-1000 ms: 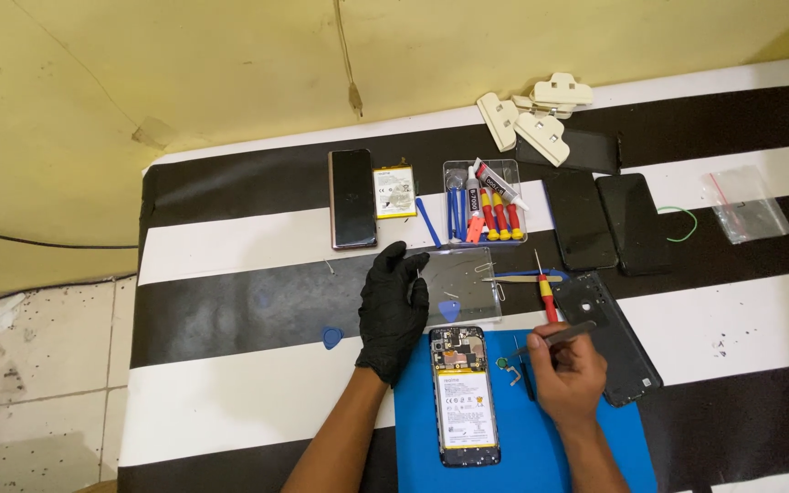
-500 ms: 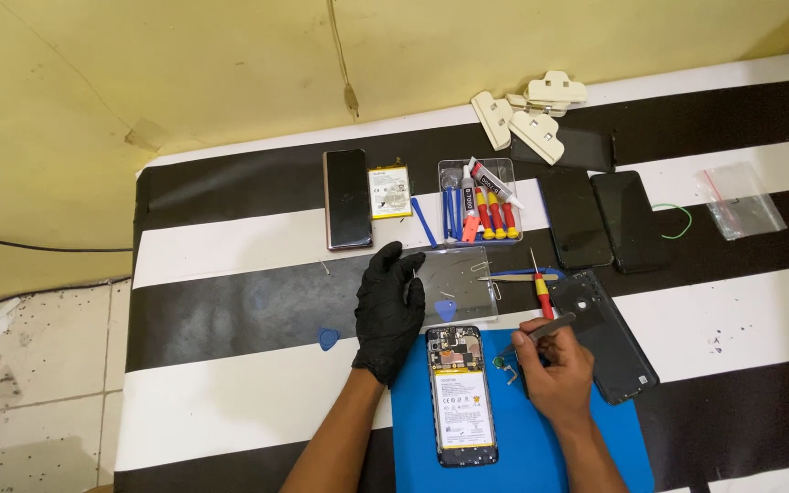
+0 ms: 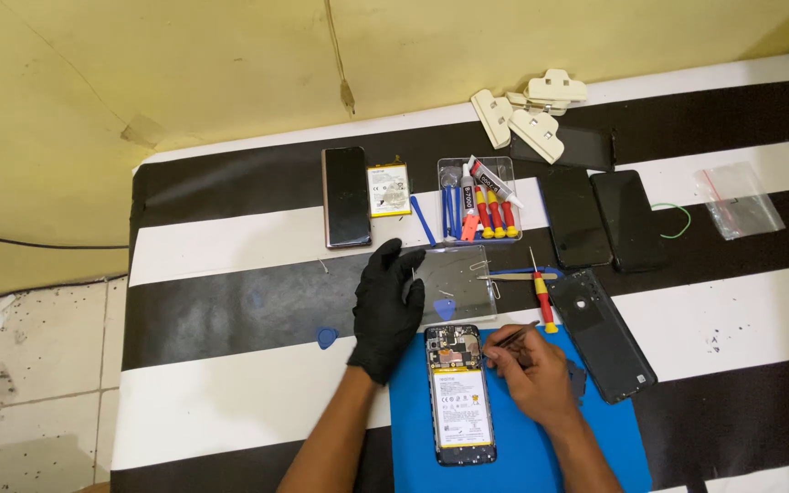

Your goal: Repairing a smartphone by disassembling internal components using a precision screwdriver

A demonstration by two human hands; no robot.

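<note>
An opened phone (image 3: pixel 459 394) with its battery and circuit board showing lies on a blue work mat (image 3: pixel 541 447). My left hand (image 3: pixel 385 309), in a black glove, rests flat on the striped cloth just left of the phone's top, fingers apart and holding nothing. My bare right hand (image 3: pixel 530 372) grips dark tweezers (image 3: pixel 510 335), their tips pointing at the phone's upper right corner. The phone's black back cover (image 3: pixel 603 332) lies to the right of that hand.
A clear lid (image 3: pixel 454 283), a red-yellow screwdriver (image 3: pixel 541 294) and a blue pick (image 3: pixel 326 338) lie nearby. Behind stand a tool tray (image 3: pixel 479 199), a loose battery (image 3: pixel 388 190), several dark phones (image 3: pixel 346 196), white clamps (image 3: pixel 530 114) and a plastic bag (image 3: pixel 738 199).
My right hand has shifted left with the tweezers, closer to the phone's top right corner. My left hand has stayed in place.
</note>
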